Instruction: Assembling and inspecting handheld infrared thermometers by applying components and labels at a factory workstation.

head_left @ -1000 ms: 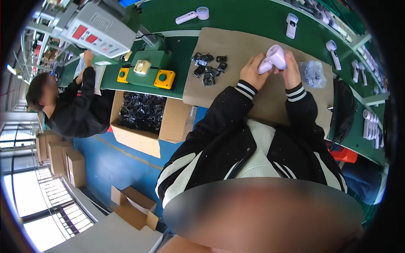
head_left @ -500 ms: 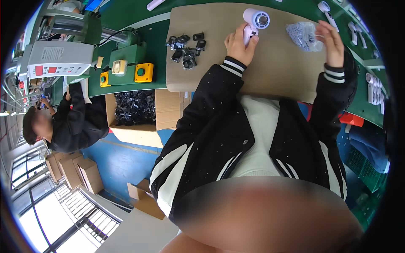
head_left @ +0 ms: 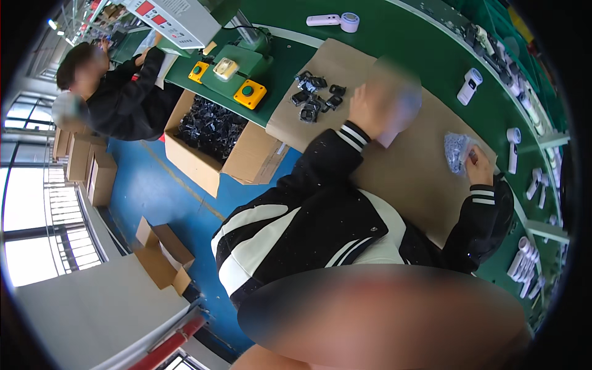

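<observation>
My left hand [head_left: 365, 113] is wrapped round a pale lilac handheld fan [head_left: 404, 114] above the brown sheet. Much of the fan and the fingertips is smeared by a blur. At the sheet's right side lies a clear plastic bag [head_left: 456, 152] full of small pale pieces. The fingers of my right hand [head_left: 478, 169] are curled together at the bag's right edge, touching it. What they pinch is too small to make out. Left of my left hand, several black plastic parts [head_left: 311, 98], some in clear wrapping, lie in a loose group.
Brown sheet [head_left: 425, 203] covers part of the green table [head_left: 394, 31]. Several lilac fans, one a nearby fan [head_left: 470, 86], lie beyond and to the right. At left stand a machine with yellow button boxes [head_left: 250, 94], a carton of black parts [head_left: 231, 166] and a co-worker [head_left: 117, 98].
The view has turned, so the table now slants down to the right. My right hand has come down from beside the bag to its edge, fingers curled. My left hand still has the fan.
</observation>
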Demonstrator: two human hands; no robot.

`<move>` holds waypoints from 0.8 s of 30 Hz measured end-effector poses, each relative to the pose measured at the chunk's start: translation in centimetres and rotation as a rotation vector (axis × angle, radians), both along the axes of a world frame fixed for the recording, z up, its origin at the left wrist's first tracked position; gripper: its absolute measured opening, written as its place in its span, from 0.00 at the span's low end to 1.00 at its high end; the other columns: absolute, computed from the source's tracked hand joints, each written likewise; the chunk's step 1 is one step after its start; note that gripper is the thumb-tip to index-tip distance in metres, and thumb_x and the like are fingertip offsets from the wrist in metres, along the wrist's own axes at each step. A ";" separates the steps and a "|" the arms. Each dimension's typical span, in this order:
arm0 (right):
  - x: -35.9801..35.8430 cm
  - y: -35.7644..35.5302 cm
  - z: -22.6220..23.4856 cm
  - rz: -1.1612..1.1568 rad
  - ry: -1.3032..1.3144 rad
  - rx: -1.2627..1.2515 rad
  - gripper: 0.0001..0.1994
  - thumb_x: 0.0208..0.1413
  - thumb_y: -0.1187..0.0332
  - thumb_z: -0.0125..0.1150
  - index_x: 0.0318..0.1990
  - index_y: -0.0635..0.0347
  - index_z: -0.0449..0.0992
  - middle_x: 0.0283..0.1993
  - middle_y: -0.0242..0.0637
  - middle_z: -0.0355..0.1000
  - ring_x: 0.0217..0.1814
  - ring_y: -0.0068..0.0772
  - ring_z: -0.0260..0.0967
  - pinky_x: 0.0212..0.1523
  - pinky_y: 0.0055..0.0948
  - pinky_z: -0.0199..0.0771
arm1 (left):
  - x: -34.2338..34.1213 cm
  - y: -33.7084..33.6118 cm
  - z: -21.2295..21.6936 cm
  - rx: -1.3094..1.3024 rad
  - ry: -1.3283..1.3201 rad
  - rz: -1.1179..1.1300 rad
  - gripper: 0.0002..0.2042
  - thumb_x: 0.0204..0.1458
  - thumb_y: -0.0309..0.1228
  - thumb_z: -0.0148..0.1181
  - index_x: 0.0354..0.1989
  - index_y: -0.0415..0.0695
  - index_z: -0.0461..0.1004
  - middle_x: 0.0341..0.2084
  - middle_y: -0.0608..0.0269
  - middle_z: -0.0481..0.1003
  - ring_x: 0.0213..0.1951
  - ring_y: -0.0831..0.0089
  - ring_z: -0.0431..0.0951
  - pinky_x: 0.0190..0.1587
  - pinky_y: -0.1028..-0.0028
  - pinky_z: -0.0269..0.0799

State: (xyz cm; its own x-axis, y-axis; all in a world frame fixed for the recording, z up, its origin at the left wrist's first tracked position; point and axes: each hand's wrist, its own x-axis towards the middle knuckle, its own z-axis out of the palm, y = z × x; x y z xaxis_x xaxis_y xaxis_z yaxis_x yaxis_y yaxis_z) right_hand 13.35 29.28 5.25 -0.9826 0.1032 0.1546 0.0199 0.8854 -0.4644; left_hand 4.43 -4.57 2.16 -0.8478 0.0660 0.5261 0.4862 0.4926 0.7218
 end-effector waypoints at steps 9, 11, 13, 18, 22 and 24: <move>1.2 -0.2 1.7 0.073 -0.085 -0.027 0.06 0.50 0.73 0.54 0.37 0.61 0.69 0.26 0.35 0.67 0.26 0.31 0.61 0.29 0.28 0.62 | -3.1 -10.7 0.5 -0.796 -0.160 0.097 0.14 0.45 0.37 0.56 0.42 0.51 0.74 0.42 0.59 0.71 0.45 0.59 0.68 0.47 0.61 0.66; 1.1 0.0 1.0 0.080 -0.017 -0.159 0.07 0.51 0.73 0.55 0.38 0.62 0.71 0.29 0.35 0.69 0.27 0.30 0.63 0.30 0.27 0.64 | -2.9 -11.0 0.3 -0.790 -0.180 0.122 0.15 0.45 0.37 0.56 0.43 0.52 0.74 0.42 0.60 0.71 0.45 0.59 0.68 0.47 0.61 0.66; 0.8 0.2 0.5 0.078 0.049 -0.291 0.07 0.53 0.72 0.55 0.39 0.62 0.73 0.32 0.35 0.71 0.28 0.30 0.64 0.32 0.26 0.65 | -2.8 -11.1 0.0 -0.784 -0.196 0.136 0.15 0.45 0.37 0.55 0.43 0.53 0.74 0.43 0.61 0.71 0.46 0.60 0.68 0.47 0.62 0.66; 0.7 0.8 0.0 0.211 0.249 -0.192 0.09 0.56 0.70 0.56 0.42 0.63 0.76 0.37 0.35 0.73 0.32 0.27 0.66 0.33 0.22 0.68 | -2.2 -9.9 0.5 -0.818 -0.002 0.229 0.15 0.45 0.38 0.55 0.42 0.53 0.74 0.42 0.61 0.72 0.46 0.59 0.69 0.46 0.62 0.66; 1.3 -2.0 2.6 0.063 0.197 -0.365 0.09 0.56 0.70 0.56 0.41 0.64 0.77 0.38 0.34 0.72 0.33 0.25 0.66 0.32 0.20 0.68 | -2.8 -8.3 -0.5 -0.833 -0.103 0.152 0.14 0.44 0.37 0.55 0.42 0.53 0.74 0.43 0.62 0.72 0.47 0.59 0.69 0.45 0.62 0.66; 1.5 -2.2 2.8 0.015 0.185 -0.415 0.09 0.57 0.70 0.56 0.41 0.64 0.77 0.39 0.34 0.72 0.33 0.24 0.66 0.32 0.19 0.68 | -2.8 -8.2 -0.8 -0.829 -0.131 0.127 0.14 0.44 0.37 0.55 0.41 0.53 0.74 0.43 0.62 0.72 0.47 0.59 0.69 0.45 0.62 0.66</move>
